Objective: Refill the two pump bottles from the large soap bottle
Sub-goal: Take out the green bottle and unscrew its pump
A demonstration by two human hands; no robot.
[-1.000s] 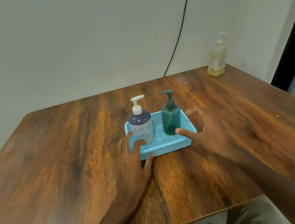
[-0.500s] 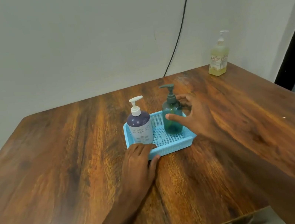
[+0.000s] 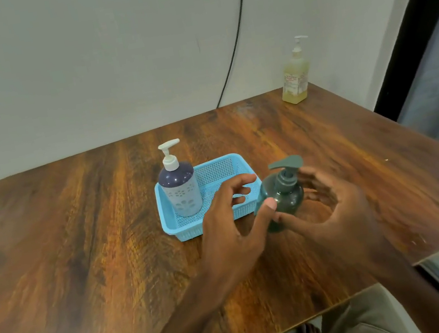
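- Right hand point(image 3: 333, 214) curls round the green bottle point(image 3: 287, 195) beside the basket point(image 3: 170, 227), likely steadying it for opening.
- Left hand point(image 3: 231, 228), fingers spread, grips nothing; its thumb touches the bottle.
- Purple bottle point(image 3: 180, 190) stands in the basket.
- Soap bottle point(image 3: 295, 78) stands at the wooden table's point(image 3: 81, 247) far right corner, by a pale wall point(image 3: 78, 59) and black cable point(image 3: 237, 35).

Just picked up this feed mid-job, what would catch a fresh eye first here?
The dark green pump bottle sits in the grip of the right hand, just right of the blue basket, with the thumb of the left hand on it. The purple pump bottle stands in the basket's left end, and the large yellow soap bottle stands at the far right corner of the wooden table.
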